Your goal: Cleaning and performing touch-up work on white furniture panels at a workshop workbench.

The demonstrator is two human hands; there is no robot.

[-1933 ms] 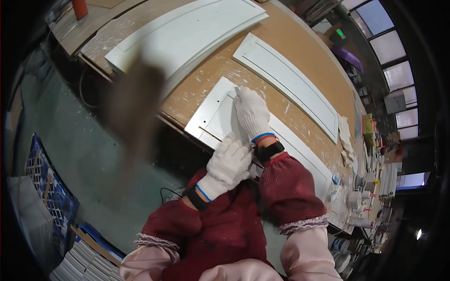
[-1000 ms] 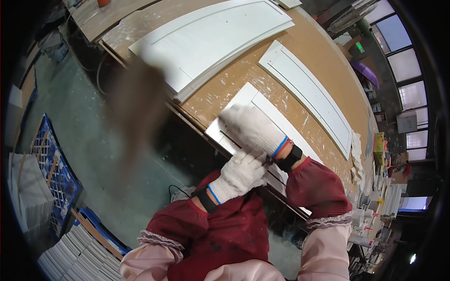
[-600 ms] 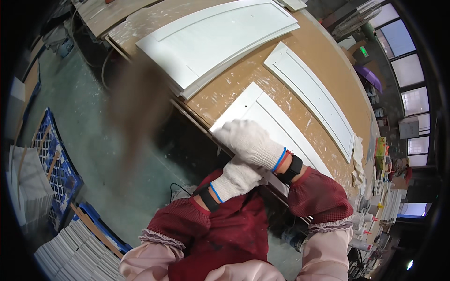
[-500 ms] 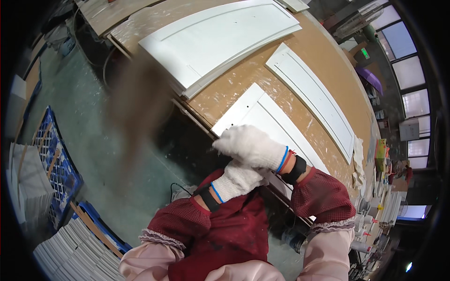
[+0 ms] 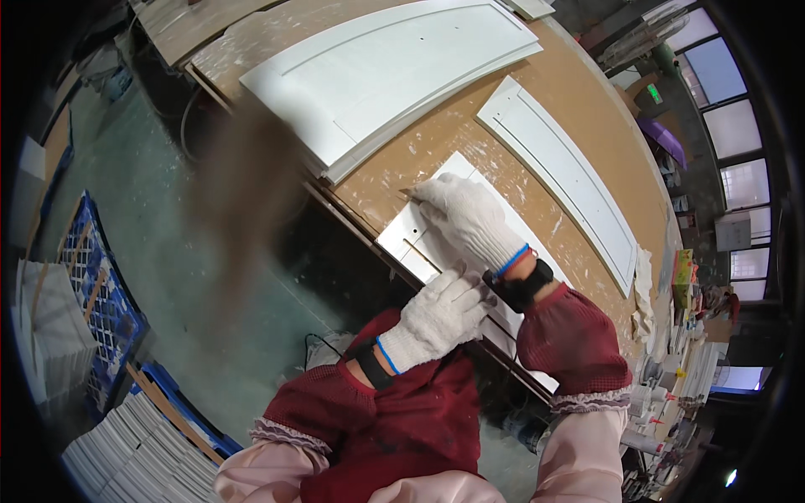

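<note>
Brown workshop desk [image 5: 579, 92], paint-flecked. Right hand [image 5: 470, 220] flat, open, pressing small white panel [image 5: 419, 243]; left hand [image 5: 438, 317] curled at near edge, grip unclear. Surface-working step; next needs steady panel.

White panel [image 5: 419, 239] is lying flat on the brown workbench, near the frame centre, its near end sticking out over the bench edge. It's narrow and rectangular, running diagonally toward the lower right, with a routed groove inset from its border. Paint finish is looking matte and even. Gloved hands are covering most of its middle; only the near corner and a strip at the lower right are showing.
</note>
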